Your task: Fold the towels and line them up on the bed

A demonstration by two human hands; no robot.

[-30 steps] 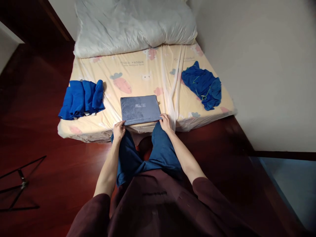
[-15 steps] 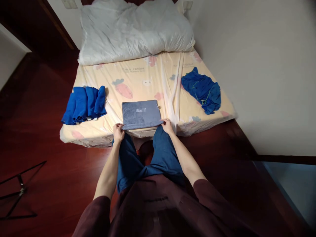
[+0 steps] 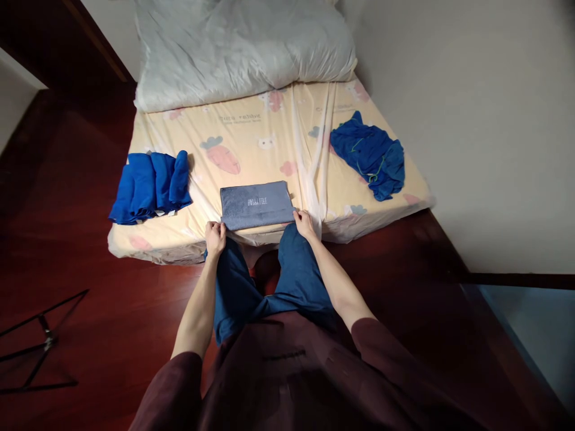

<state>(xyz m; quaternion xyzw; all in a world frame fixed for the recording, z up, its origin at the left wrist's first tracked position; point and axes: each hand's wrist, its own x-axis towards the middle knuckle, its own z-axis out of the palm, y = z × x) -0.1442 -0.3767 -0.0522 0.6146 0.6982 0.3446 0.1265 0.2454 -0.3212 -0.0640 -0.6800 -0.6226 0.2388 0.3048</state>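
A grey towel [image 3: 256,206] with white lettering lies folded at the front edge of the bed, its near edge turned over in a narrow strip. At its near left corner, my left hand [image 3: 216,236] is closed on the fabric. My right hand [image 3: 304,225] pinches the near right corner between thumb and fingers. To the left rest several rolled or folded blue cloths [image 3: 150,187] side by side. A crumpled blue cloth bundle [image 3: 371,154] with a green cord lies to the right.
The bed [image 3: 265,161] has a yellow carrot-print cover under thin clear sheeting. A large pale quilt [image 3: 242,51] is heaped at its far end. A black metal stand [image 3: 47,341] stands on the red floor at left. A white wall [image 3: 471,149] runs along the right.
The towel's near strip has been folded a little farther away from me, so the towel looks shorter. Both hands keep hold of its corners. The view has tilted slightly down.
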